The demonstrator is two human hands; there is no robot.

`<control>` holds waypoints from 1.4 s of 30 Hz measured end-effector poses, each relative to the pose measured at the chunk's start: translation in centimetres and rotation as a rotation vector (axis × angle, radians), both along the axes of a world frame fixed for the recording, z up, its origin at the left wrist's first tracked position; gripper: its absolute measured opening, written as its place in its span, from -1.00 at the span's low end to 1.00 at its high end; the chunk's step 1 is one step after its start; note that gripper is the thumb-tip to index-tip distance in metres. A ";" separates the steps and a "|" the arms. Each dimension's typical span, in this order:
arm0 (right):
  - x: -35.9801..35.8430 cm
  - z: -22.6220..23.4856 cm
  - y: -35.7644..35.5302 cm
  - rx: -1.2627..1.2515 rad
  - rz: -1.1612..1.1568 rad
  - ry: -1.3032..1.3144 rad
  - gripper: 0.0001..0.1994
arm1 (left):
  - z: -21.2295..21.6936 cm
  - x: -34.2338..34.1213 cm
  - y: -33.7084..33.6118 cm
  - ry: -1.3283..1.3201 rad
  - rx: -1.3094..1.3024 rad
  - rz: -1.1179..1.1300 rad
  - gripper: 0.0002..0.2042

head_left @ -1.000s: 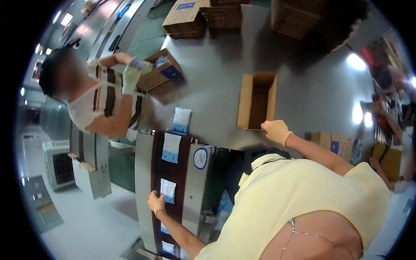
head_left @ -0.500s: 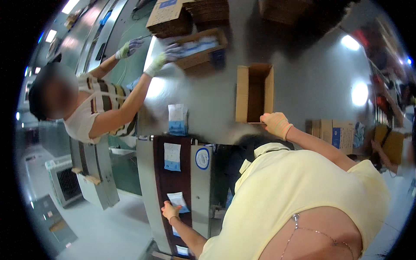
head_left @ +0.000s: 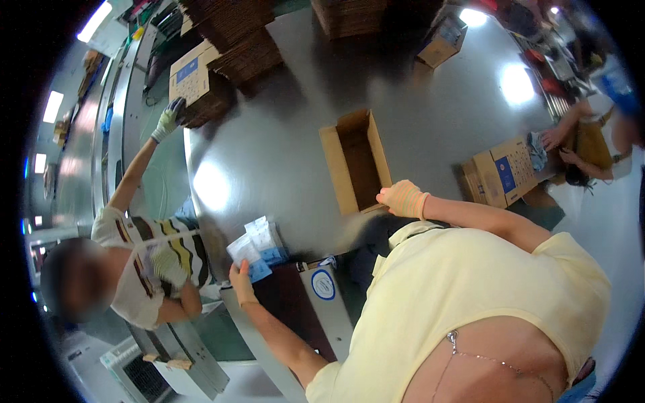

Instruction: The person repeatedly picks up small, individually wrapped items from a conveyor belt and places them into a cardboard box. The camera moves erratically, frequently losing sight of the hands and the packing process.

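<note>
My left hand [head_left: 240,281] is bare and grips a white and blue packet [head_left: 246,258] at the top of a dark chute [head_left: 289,305]. A second packet of the same kind [head_left: 265,238] stands just behind it on the grey table [head_left: 269,148]. My right hand [head_left: 402,198] wears a knit glove and rests on the near corner of an open empty cardboard box [head_left: 356,161] lying in the middle of the table.
A co-worker in a striped shirt [head_left: 151,255] at the left stretches a gloved hand [head_left: 168,117] toward a flat carton [head_left: 191,74] and stacks of folded cardboard [head_left: 238,33]. Another person [head_left: 584,141] at the right handles a printed carton [head_left: 502,173].
My left hand has moved up the chute and taken hold of a packet. The co-worker's arm has swung away toward the far stack. My right hand has stayed on the box.
</note>
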State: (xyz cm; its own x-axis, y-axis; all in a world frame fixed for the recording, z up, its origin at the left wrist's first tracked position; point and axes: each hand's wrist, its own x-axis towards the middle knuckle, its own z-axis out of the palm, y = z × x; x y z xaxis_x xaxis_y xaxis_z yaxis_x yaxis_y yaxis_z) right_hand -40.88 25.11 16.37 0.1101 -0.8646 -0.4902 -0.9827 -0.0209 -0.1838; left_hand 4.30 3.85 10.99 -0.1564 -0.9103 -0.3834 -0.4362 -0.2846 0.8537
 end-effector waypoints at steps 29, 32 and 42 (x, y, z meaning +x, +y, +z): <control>-1.9 -1.5 0.4 -0.173 0.042 -0.093 -0.81 | 3.1 -29.8 6.2 0.913 0.374 -0.219 -0.46; -1.5 -2.7 0.1 -0.269 0.051 -0.174 -0.88 | -2.6 -31.8 8.8 0.408 -0.277 -0.491 -0.49; -1.1 -2.5 1.8 -0.293 0.113 -0.092 -0.89 | 2.0 -32.2 8.8 -0.282 -0.802 -1.047 -0.33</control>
